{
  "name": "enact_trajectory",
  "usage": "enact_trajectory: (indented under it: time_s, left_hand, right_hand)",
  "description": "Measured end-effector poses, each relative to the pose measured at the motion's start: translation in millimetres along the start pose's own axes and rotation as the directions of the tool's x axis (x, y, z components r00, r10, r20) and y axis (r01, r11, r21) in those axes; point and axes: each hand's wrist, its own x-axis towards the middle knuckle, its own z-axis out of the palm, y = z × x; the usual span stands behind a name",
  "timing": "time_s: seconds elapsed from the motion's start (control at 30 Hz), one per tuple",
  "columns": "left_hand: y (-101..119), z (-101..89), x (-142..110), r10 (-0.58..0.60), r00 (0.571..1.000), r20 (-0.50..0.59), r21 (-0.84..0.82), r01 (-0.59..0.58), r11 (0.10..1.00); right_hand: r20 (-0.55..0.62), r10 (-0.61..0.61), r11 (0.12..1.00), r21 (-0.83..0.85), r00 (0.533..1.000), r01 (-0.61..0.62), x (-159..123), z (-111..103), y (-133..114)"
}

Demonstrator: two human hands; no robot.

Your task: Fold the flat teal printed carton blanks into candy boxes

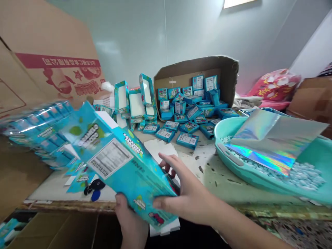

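Note:
A long turquoise printed carton [124, 173] is held tilted in front of me, its far flaps up to the left and a white nutrition panel facing me. My left hand [132, 218] supports it from below, thumb against the near side. My right hand [181, 186] grips its lower right end, thumb on the front face and fingers at the far edge; the fingertips are partly hidden. Beneath the carton lie white card pieces [162, 148]. Small turquoise candy boxes [188, 139] lie just beyond on the table.
A cardboard box [234, 79] on its side spills small boxes. Open display trays [137, 103] are stacked beside it. To the right stands a turquoise basin [225, 162] of wrapped or loose pale pieces under a silver holographic sheet [280, 131]. Film-wrapped packs [38, 128] fill the left.

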Motion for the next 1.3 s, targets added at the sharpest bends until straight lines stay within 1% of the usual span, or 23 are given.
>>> enact_trajectory:
  time_s: [0.07, 0.1, 0.13, 0.17, 0.2, 0.23, 0.27, 0.3, 0.33, 0.37, 0.4, 0.43, 0.5, 0.57, 0.63, 0.77, 0.83, 0.93, 0.97, 1.0, 1.13, 1.2, 1.3]
  left_hand:
    - [-2, -2.4, 1, -0.014, 0.998, -0.065, 0.0, 0.014, 1.0]
    - [1, -4.6, 0, -0.001, 0.988, -0.157, -0.002, 0.001, 1.0]
    - [6, -8.1, -1, 0.04, 0.96, -0.277, 0.01, -0.039, 0.999]
    - [12, -12.9, -3, 0.118, 0.906, -0.406, 0.049, -0.107, 0.993]
    - [20, -18.9, -5, 0.23, 0.833, -0.504, 0.127, -0.192, 0.973]
    - [28, -25.7, -7, 0.384, 0.76, -0.524, 0.253, -0.291, 0.923]
    - [36, -32.5, -8, 0.558, 0.707, -0.434, 0.407, -0.399, 0.822]
    - [43, -38.7, -8, 0.699, 0.675, -0.237, 0.549, -0.501, 0.67]
    - [49, -43.3, -7, 0.763, 0.646, 0.025, 0.641, -0.596, 0.484]
    - [53, -46.0, -5, 0.746, 0.62, 0.244, 0.685, -0.655, 0.32]
    - [56, -46.6, -2, 0.689, 0.603, 0.402, 0.7, -0.688, 0.193]
    - [57, -45.4, 2, 0.63, 0.6, 0.493, 0.712, -0.694, 0.104]
    - [54, -39.6, 10, 0.55, 0.635, 0.542, 0.749, -0.662, 0.025]
    - [47, -33.1, 19, 0.471, 0.669, 0.575, 0.758, -0.653, 0.003]
    - [36, -28.7, 28, 0.371, 0.677, 0.636, 0.728, -0.686, 0.004]
    - [11, -23.9, 39, 0.215, 0.599, 0.772, 0.602, -0.797, 0.059]
    - [0, -21.2, 40, 0.185, 0.584, 0.791, 0.584, -0.81, 0.057]
    - [-11, -16.2, 37, 0.197, 0.612, 0.766, 0.623, -0.782, 0.006]
    - [-12, -14.4, 36, 0.2, 0.618, 0.76, 0.629, -0.778, 0.014]
    - [-13, -12.7, 35, 0.19, 0.618, 0.763, 0.622, -0.782, 0.045]
    - [-10, -5.4, 35, 0.065, 0.588, 0.806, 0.559, -0.793, 0.243]
    - [-7, -1.2, 35, 0.017, 0.615, 0.789, 0.586, -0.76, 0.281]
    - [-5, 4.7, 33, 0.001, 0.668, 0.744, 0.644, -0.718, 0.265]
  right_hand:
    - [0.01, 0.066, 0.995, -0.079, 0.998, -0.065, 6, -7, -6]
    - [-0.02, 0.04, 0.984, -0.171, 0.999, -0.043, 9, -11, -6]
    - [-0.072, -0.025, 0.954, -0.3, 0.997, 0.002, 13, -15, -4]
    - [-0.119, -0.123, 0.892, -0.449, 0.985, 0.057, 17, -18, 0]
    - [-0.131, -0.23, 0.799, -0.59, 0.964, 0.111, 20, -22, 4]
    - [-0.095, -0.318, 0.693, -0.702, 0.943, 0.163, 23, -25, 10]
    - [-0.026, -0.372, 0.591, -0.777, 0.928, 0.215, 27, -29, 15]
    - [0.055, -0.393, 0.507, -0.82, 0.918, 0.266, 29, -32, 20]
    - [0.128, -0.395, 0.439, -0.844, 0.91, 0.309, 31, -34, 24]
    - [0.186, -0.384, 0.379, -0.862, 0.905, 0.337, 33, -37, 27]
    - [0.225, -0.365, 0.325, -0.879, 0.903, 0.35, 34, -38, 30]
    - [0.25, -0.344, 0.278, -0.894, 0.905, 0.352, 35, -40, 33]
    - [0.29, -0.307, 0.215, -0.907, 0.907, 0.363, 35, -42, 38]
    - [0.348, -0.267, 0.196, -0.893, 0.899, 0.405, 35, -42, 44]
    - [0.412, -0.208, 0.221, -0.863, 0.887, 0.453, 35, -42, 51]
    - [0.469, -0.119, 0.308, -0.82, 0.875, 0.482, 37, -40, 64]
    - [0.466, -0.109, 0.319, -0.82, 0.878, 0.475, 39, -39, 67]
    - [0.444, -0.097, 0.331, -0.83, 0.891, 0.45, 39, -35, 69]
    - [0.427, -0.089, 0.338, -0.837, 0.9, 0.431, 39, -34, 70]
    - [0.404, -0.077, 0.345, -0.847, 0.912, 0.404, 38, -33, 72]
    - [0.298, -0.003, 0.372, -0.886, 0.955, 0.278, 37, -29, 80]
    - [0.269, 0.03, 0.382, -0.893, 0.963, 0.237, 36, -29, 83]
    - [0.262, 0.07, 0.395, -0.893, 0.963, 0.214, 35, -30, 83]
